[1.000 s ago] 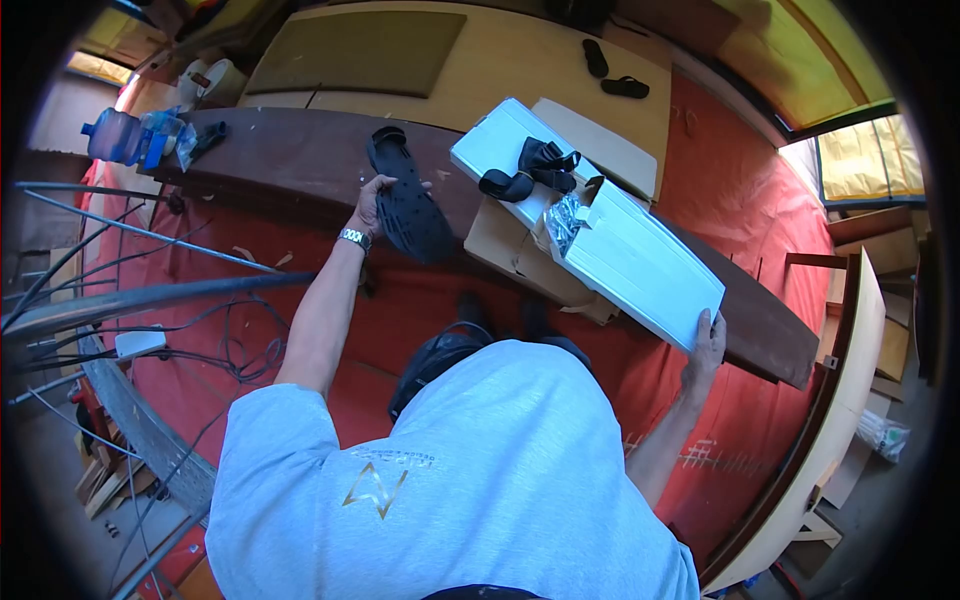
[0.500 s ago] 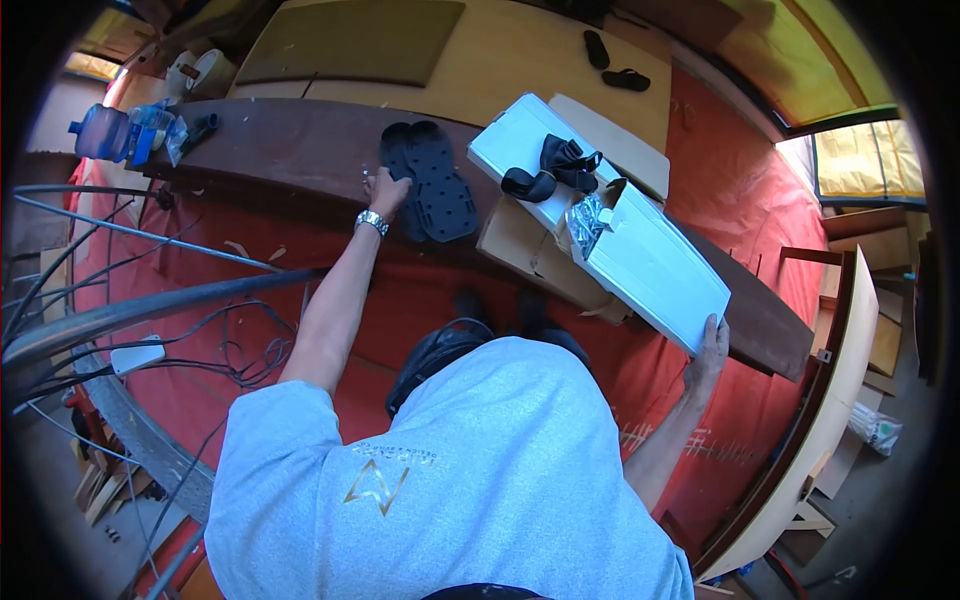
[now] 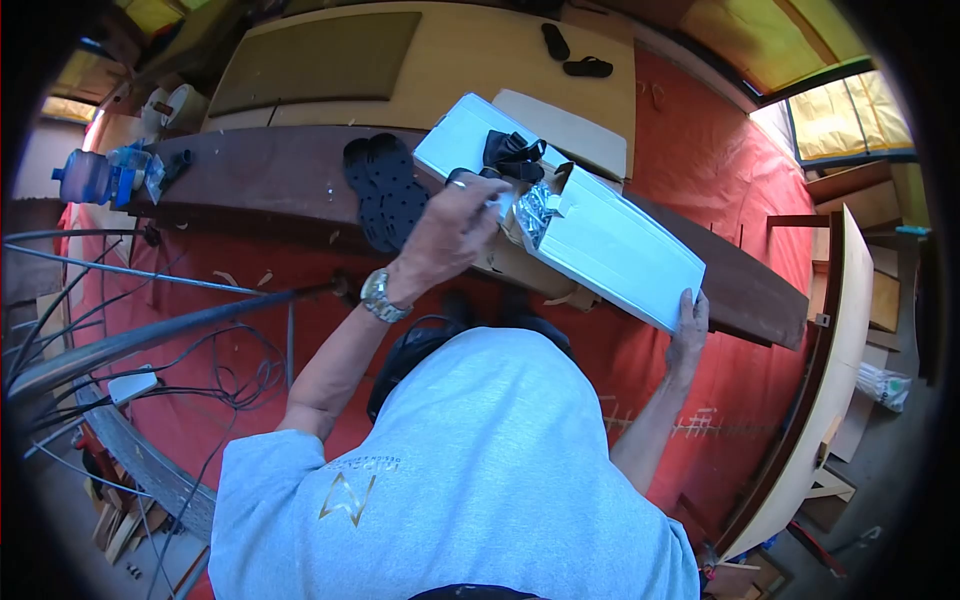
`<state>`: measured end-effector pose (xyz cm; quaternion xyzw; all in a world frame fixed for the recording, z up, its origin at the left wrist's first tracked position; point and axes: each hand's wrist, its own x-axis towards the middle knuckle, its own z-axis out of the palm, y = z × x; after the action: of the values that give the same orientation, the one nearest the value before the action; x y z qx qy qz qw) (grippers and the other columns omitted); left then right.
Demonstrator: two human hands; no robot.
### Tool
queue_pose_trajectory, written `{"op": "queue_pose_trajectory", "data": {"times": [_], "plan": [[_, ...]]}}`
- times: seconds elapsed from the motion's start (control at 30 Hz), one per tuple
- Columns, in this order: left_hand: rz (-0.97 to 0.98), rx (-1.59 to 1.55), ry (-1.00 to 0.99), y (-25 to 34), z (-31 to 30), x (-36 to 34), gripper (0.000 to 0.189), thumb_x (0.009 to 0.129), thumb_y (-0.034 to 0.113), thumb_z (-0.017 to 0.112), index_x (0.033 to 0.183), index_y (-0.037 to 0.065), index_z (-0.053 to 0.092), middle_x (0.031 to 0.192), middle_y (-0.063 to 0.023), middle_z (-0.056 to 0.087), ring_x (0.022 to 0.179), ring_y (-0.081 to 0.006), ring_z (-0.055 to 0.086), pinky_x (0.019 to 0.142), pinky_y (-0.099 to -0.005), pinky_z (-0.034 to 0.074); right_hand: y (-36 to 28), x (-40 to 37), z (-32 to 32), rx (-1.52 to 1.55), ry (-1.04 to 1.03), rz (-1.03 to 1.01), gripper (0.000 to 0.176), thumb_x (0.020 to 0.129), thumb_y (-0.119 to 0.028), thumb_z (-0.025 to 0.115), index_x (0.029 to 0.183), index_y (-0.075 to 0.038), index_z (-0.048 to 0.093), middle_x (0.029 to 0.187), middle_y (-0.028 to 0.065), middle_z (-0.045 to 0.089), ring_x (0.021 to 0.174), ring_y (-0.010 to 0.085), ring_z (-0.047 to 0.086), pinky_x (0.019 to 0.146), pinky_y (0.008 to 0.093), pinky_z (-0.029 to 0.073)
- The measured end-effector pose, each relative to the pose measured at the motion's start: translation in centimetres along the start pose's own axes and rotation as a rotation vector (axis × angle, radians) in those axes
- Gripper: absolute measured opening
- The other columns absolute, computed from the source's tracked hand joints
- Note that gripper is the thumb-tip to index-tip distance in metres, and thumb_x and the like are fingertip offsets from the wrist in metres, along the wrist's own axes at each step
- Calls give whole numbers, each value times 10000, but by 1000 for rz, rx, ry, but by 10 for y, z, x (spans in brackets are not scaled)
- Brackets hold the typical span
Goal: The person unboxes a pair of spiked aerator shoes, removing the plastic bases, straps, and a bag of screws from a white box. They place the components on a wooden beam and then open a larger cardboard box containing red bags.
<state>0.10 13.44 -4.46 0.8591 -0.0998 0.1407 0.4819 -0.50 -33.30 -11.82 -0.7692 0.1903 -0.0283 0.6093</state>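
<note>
A long white cardboard box [image 3: 625,235] lies slanted across the dark bench, open near its middle. My right hand [image 3: 690,325] grips its near right end. Inside the opening is a clear bag of shiny small pieces [image 3: 535,210]. Black straps [image 3: 512,152] rest on the box's far part. My left hand [image 3: 450,235], wearing a ring and a metal watch, is beside the opening with fingers curled together; what lies between the fingertips, if anything, is hidden. Left of it, black shoe-shaped soles [image 3: 380,190] with holes lie on the bench, partly behind my left hand.
The dark brown bench [image 3: 255,170] runs across in front of me. A blue water bottle [image 3: 82,178] stands at its left end. Black sandals [image 3: 587,67] lie on the board behind. Cables [image 3: 225,375] and a metal bar [image 3: 170,335] are at left, a wooden panel [image 3: 815,400] at right.
My left hand has left the black soles and moved right and nearer, to the box opening. My right hand still holds the box's end. The whole view has shifted slightly.
</note>
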Motion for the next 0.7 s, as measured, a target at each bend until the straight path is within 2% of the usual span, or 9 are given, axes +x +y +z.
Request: {"op": "queue_pose_trajectory", "data": {"times": [0.07,0.17,0.2,0.3,0.4,0.5,0.6,0.7], "plan": [[11,93,-102,5,22,6,274,1032,162,677,1263,14,692,1144,-206,703,1001,-347,715,874,-461,571,-7,-5,4,-7,10,-2,555,1100,-368,652,1476,28,549,1352,118,633,1227,194,582,1086,362,458],[-230,279,-306,9,39,10,363,1033,216,676,1331,11,647,1139,-235,675,1014,-384,700,869,-505,560,16,7,-3,-14,-14,-9,550,1097,-380,654,1464,18,557,1347,118,634,1229,200,580,1090,367,450],[-253,273,-286,6,46,10,422,1034,253,669,1375,7,626,1087,-230,648,946,-378,679,853,-492,557,15,8,-3,-2,-12,-7,548,1096,-383,654,1462,15,558,1349,119,633,1230,200,579,1092,369,447],[-245,204,-252,-3,53,8,433,1037,261,685,1384,9,622,1033,-175,631,858,-306,642,829,-433,558,16,1,4,21,-4,-3,544,1097,-389,648,1459,6,558,1356,124,628,1236,203,573,1098,375,440],[-390,12,-252,-4,54,7,446,1043,259,704,1413,24,623,1010,-93,602,777,-187,573,717,-342,541,14,-2,11,29,-6,-8,543,1101,-389,639,1466,3,550,1362,130,621,1244,205,567,1101,381,438],[-541,-290,-221,-3,59,1,421,1061,228,695,1438,52,623,981,-14,578,765,-72,527,633,-249,490,17,-1,12,70,-18,-4,546,1105,-382,630,1474,10,540,1365,133,616,1253,207,561,1106,384,435],[-726,-574,-231,10,56,4,362,1077,180,667,1426,84,663,958,19,610,740,-15,501,581,-205,440,22,5,13,118,-41,2,538,1110,-363,620,1481,17,530,1360,129,616,1255,205,557,1112,381,426],[-707,-638,-226,36,58,6,304,1093,172,645,1379,96,714,953,36,658,727,8,484,598,-184,424,29,12,13,182,-74,39,514,1115,-338,609,1478,17,526,1347,116,618,1237,195,556,1111,373,419]]}}
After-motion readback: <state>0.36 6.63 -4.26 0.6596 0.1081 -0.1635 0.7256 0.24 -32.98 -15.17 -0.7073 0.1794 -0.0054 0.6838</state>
